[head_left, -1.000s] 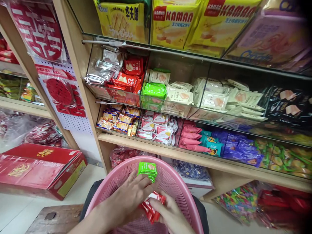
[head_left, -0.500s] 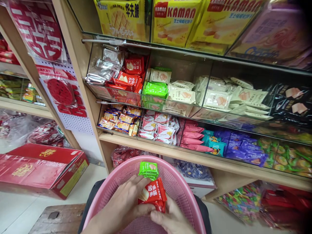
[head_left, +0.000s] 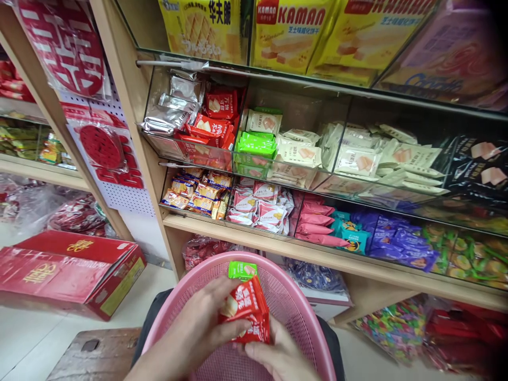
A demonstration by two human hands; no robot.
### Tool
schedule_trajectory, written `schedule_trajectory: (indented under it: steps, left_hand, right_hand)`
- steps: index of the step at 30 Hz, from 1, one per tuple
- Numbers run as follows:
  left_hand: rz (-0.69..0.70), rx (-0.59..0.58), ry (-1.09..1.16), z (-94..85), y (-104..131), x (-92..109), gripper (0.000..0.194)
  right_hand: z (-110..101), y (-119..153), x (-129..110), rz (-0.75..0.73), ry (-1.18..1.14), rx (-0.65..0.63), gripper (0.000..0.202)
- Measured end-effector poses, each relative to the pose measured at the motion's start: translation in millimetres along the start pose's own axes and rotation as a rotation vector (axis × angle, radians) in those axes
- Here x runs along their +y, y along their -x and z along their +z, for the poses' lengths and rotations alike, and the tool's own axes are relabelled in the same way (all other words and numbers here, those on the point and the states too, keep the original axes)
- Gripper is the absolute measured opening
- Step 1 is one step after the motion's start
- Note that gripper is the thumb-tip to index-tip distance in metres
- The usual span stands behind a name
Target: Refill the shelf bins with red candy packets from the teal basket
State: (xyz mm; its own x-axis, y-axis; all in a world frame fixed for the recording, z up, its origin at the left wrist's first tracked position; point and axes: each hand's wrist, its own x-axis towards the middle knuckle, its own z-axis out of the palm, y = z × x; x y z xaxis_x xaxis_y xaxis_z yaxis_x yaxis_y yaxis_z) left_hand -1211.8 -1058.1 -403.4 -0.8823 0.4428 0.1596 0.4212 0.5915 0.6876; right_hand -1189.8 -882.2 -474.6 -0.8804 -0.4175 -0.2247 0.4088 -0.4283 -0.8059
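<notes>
Red snack packets (head_left: pixel 251 301) are between my two hands, above a pink plastic basket (head_left: pixel 313 317) that stands between my knees. My left hand (head_left: pixel 206 317) is closed on them, thumb across the front and fingers behind. From the right, my right hand (head_left: pixel 273 346) grips the lower edge of the same red packets. Just beyond, a few green snack packets (head_left: pixel 243 270) lie in the far side of the basket. The red packets and my hands hide much of the basket's inside.
In front rises a shelf with clear bins of red packets (head_left: pixel 210 129), green packets (head_left: pixel 257 145) and cream packets (head_left: pixel 299 151). Lower bins hold pink packets (head_left: pixel 315 219) and purple packets (head_left: pixel 397 238). A red carton (head_left: pixel 71 272) lies on the floor at left, near a wooden stool (head_left: pixel 97 354).
The front red packet has slid up and left in my left hand, so a second red packet shows below it. The camera view has shifted slightly.
</notes>
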Motion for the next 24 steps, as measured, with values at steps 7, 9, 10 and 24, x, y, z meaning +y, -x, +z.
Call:
schedule_trajectory:
  steps: [7,9,10,24]
  left_hand:
    - [0.089,-0.18,-0.192,18.0,17,-10,0.056]
    - [0.068,-0.223,-0.197,17.8,19,-12,0.057]
    - [0.064,-0.231,-0.202,18.2,20,-13,0.058]
    - [-0.287,-0.089,-0.509,47.1,1,0,0.04]
  right_hand:
    - [-4,2,10,0.029,0.014,0.075,0.051]
    - [-3,2,11,0.048,0.023,0.063,0.051]
    - [-2,2,11,0.059,0.023,0.05,0.051]
    - [2,-11,24,0.338,-0.498,0.056,0.036]
